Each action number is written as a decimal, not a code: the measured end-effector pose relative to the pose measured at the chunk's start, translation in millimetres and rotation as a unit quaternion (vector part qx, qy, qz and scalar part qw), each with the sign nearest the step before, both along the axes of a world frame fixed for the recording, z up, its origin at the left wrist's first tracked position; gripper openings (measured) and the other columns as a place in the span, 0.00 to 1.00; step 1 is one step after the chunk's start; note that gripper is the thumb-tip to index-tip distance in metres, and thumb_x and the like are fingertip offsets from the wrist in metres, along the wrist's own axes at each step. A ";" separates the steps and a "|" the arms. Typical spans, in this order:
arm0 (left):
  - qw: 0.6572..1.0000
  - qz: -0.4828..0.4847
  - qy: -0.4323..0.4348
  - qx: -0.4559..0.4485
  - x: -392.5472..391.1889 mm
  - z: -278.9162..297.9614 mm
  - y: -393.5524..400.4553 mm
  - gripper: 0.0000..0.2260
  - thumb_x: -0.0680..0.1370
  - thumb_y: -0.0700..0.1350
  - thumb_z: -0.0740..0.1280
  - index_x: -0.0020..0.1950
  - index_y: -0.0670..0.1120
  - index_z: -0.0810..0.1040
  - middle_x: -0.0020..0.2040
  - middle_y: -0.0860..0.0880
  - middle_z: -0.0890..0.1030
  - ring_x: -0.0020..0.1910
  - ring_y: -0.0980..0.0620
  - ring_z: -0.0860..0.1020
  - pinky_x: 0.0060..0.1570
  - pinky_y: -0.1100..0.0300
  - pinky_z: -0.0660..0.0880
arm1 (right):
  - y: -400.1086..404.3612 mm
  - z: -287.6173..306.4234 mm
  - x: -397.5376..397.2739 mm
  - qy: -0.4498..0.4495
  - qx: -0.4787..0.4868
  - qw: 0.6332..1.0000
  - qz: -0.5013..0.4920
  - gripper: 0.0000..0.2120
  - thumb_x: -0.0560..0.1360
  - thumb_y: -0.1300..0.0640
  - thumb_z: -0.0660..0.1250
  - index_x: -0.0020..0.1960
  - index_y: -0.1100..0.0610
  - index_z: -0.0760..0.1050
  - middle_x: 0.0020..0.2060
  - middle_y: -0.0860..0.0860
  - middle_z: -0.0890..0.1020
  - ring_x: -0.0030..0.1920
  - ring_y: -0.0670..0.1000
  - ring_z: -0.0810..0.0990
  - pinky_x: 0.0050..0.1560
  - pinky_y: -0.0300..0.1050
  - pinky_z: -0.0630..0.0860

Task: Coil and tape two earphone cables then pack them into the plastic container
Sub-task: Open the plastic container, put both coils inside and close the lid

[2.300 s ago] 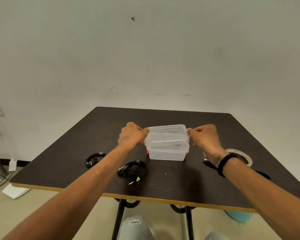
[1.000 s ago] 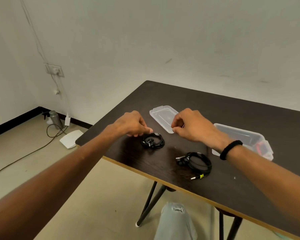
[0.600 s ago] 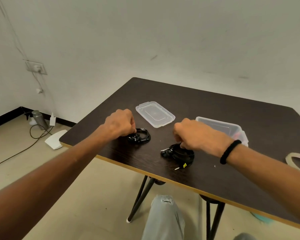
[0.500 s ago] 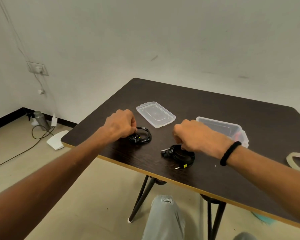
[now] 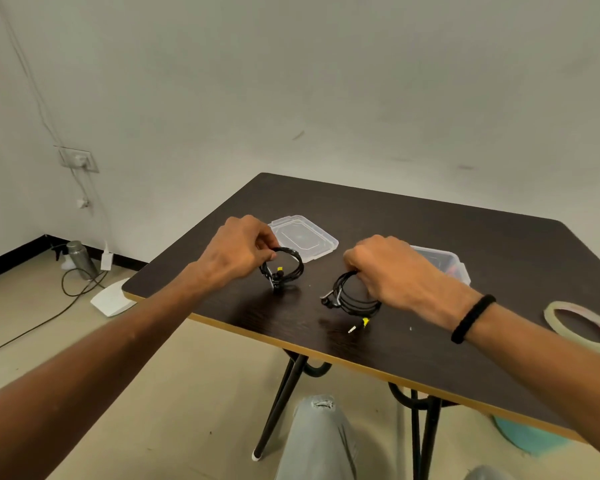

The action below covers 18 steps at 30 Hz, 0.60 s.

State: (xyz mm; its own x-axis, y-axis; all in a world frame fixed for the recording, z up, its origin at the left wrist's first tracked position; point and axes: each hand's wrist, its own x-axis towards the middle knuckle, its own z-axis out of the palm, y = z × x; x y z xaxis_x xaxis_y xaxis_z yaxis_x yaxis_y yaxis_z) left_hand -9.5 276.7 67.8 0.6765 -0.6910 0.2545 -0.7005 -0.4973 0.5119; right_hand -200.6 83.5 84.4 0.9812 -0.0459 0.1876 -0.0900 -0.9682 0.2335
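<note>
While both coils lay flat on the worktop half a second ago, each now stands lifted at one side. The left hand has its fingers curled round the top of the left earphone coil, which hangs from them tilted up on edge, its lower end with the yellow-marked plug just touching the surface. The right hand has its fingers curled over the far side of the right earphone coil; that coil is raised at the grip, and its free plug end trails down toward the near edge.

Both coils look wound already; whether tape binds them I cannot tell.

Lid lies flat just beyond the left fingers, off the box. Plastic container sits open just behind the right knuckles, partly hidden by them; something red shows inside. Tape roll lies well off to the right of the right wrist, untouched.

Judgement: pickup of both coils under way at once. With the lid off and the box right behind the right fingers, packing seems the step in hand. Risk: loose plug tail on the right coil may snag the rim or let the loops spring open.
</note>
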 end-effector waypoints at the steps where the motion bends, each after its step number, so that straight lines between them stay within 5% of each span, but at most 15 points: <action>1: 1.000 -0.007 -0.018 -0.014 -4.3 3.3 -1.6 0.05 0.74 0.42 0.77 0.49 0.50 0.87 0.39 0.54 0.85 0.40 0.58 0.83 0.48 0.58 0.81 | -0.3 4.7 -4.7 -0.010 -0.010 1.000 -0.001 0.06 0.75 0.65 0.68 0.46 0.55 0.73 0.42 0.52 0.79 0.41 0.60 0.79 0.35 0.51 0.68; 11: 0.988 -0.030 -0.017 -0.150 -46.3 53.5 -43.5 0.04 0.75 0.43 0.77 0.49 0.49 0.87 0.39 0.53 0.85 0.41 0.58 0.84 0.48 0.61 0.80 | -26.8 80.3 -46.0 -0.110 -0.019 0.994 -0.015 0.09 0.76 0.67 0.67 0.53 0.57 0.78 0.45 0.55 0.81 0.43 0.63 0.79 0.39 0.53 0.74; 18: 0.963 -0.007 0.128 -0.239 -69.5 74.9 -101.2 0.06 0.73 0.42 0.79 0.49 0.44 0.87 0.39 0.47 0.87 0.35 0.52 0.87 0.40 0.59 0.84 | -70.5 125.6 -69.6 -0.161 -0.015 0.986 -0.041 0.07 0.77 0.66 0.67 0.53 0.57 0.79 0.47 0.55 0.82 0.45 0.64 0.79 0.43 0.56 0.77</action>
